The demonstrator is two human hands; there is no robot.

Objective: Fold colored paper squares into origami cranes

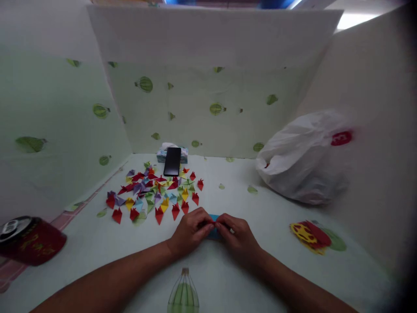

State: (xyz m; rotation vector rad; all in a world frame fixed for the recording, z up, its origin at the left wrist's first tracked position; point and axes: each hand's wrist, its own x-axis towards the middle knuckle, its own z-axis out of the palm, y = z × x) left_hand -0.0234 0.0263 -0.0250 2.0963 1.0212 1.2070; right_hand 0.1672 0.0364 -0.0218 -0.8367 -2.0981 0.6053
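Observation:
My left hand (191, 231) and my right hand (240, 238) meet at the middle of the table, fingertips pinched together. Between the fingertips shows a tiny bit of red paper (214, 221), mostly hidden by the fingers. Under it, partly covered by both hands, lies a flat blue piece (213, 235), whose kind I cannot make out. Just beyond my left hand spreads a group of small folded paper cranes (159, 214) in red, yellow, purple, green and light blue.
Behind the cranes a black phone (172, 161) leans on a tissue box (161, 156). A red can (35, 241) is at the left. A white plastic bag (301, 161) rests at the right, with red and yellow cut-outs (309, 234) nearer me. Balloon-patterned panels (182, 95) enclose the table.

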